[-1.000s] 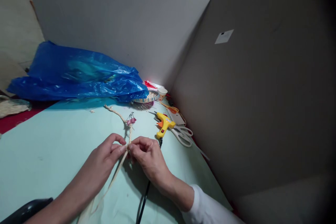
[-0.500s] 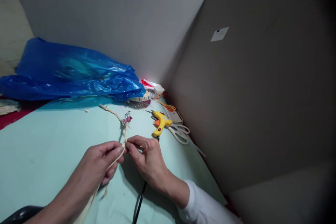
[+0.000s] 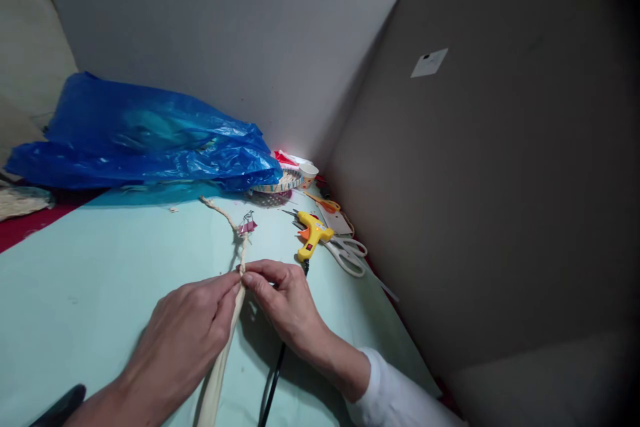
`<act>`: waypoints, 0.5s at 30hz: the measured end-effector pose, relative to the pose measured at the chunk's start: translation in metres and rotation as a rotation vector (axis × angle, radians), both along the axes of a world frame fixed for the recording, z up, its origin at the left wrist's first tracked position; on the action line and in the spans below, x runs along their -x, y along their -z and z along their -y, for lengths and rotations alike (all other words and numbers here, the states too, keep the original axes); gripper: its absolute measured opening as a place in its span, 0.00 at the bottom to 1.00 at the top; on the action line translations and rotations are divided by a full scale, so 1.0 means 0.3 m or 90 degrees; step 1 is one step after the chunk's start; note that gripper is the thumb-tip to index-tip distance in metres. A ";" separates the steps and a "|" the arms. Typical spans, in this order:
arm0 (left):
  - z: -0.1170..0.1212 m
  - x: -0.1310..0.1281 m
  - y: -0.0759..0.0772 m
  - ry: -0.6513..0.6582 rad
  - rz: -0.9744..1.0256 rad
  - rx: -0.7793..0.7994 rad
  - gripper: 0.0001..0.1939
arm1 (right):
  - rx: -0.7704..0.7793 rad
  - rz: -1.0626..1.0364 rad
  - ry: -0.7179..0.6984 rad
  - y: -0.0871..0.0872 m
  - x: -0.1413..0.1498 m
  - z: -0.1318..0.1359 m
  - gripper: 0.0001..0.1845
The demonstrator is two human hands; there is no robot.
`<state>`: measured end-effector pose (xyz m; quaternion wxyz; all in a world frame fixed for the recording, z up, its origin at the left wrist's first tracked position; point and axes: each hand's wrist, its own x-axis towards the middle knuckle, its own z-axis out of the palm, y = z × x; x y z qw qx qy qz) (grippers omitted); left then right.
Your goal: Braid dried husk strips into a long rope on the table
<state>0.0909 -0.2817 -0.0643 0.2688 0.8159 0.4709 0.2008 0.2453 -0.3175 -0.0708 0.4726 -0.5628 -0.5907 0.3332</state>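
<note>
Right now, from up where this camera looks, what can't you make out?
All in the head view:
Where the braid meets the pale strands: covered by fingertips of the left hand and right hand.
The strands' lower ends: cut off by the bottom edge.
Contents of the blue plastic bag: veiled by crumpled film.
Print on the white label: too small.

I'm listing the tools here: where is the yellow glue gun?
In the head view, the glue gun lies beyond the right hand, between the pink clip on its left and the grey-handled scissors on its right.
</note>
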 end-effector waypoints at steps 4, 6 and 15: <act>-0.007 0.010 0.001 0.028 -0.114 -0.120 0.23 | 0.014 -0.008 -0.007 0.015 0.000 -0.004 0.13; -0.004 0.013 0.000 0.034 -0.140 -0.211 0.22 | 0.021 -0.039 -0.026 0.030 0.001 -0.012 0.13; -0.036 0.025 0.013 0.010 -0.083 -0.305 0.11 | 0.150 -0.338 -0.099 0.022 0.005 -0.016 0.10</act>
